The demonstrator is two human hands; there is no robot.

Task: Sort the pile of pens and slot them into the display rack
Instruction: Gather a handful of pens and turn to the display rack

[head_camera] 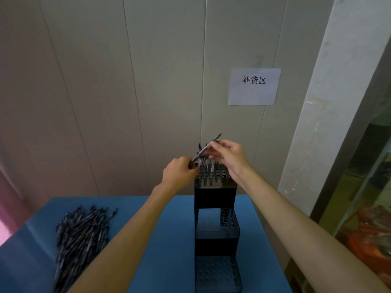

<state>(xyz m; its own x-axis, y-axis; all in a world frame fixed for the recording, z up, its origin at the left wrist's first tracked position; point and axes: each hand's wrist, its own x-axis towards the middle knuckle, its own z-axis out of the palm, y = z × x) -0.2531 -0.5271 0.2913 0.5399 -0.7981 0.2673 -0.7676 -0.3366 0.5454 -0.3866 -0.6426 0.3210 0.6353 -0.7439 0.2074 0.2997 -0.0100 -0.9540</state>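
Observation:
A tall black stepped display rack (pixel 215 246) with rows of round holes stands on the blue table (pixel 160 229). Several dark pens stand in its top tier (pixel 208 166). A big pile of dark pens (pixel 82 235) lies on the table at the left. Above the top tier, my left hand (pixel 179 172) and my right hand (pixel 229 155) both grip one dark pen (pixel 206 149), which is tilted up to the right. My left hand pinches its lower end, my right hand its upper part.
A panelled wall rises right behind the table, with a white paper sign (pixel 254 86) taped to it. A white pillar (pixel 330 102) and a glass cabinet (pixel 364 208) stand to the right of the table.

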